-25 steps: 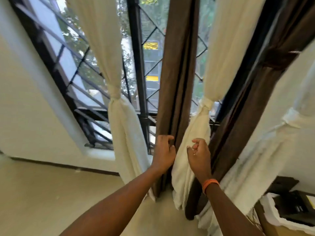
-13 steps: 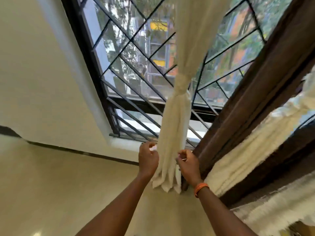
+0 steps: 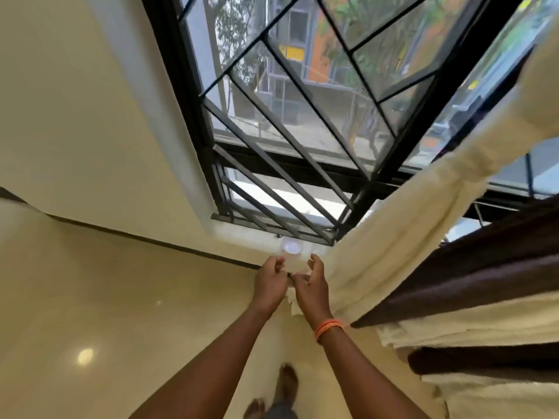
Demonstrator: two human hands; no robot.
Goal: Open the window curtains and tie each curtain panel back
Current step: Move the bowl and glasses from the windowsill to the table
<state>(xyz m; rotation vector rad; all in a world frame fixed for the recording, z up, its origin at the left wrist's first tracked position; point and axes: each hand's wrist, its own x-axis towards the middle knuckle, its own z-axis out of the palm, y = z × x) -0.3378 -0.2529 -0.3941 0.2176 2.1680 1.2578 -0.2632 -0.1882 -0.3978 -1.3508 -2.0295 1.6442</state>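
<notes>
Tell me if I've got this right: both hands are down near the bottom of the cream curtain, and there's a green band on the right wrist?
Nearly. The band on the right wrist is orange, not green; the head view shows it plainly. The rest holds: the left hand and right hand are both low beside the bottom of the cream curtain.

Single head-worn view, wide-angle, tilted steeply and pitched down along both forearms toward the floor [image 3: 90, 297]. Facing the barred window [image 3: 302, 131] from close by, its frame bowed by the lens. Left hand [image 3: 270, 282] and right hand [image 3: 311, 290] near frame centre, at arm's length. Bare feet [image 3: 286, 382] at the bottom edge, cream curtain [image 3: 408, 237] sweeping in from the right.
</notes>
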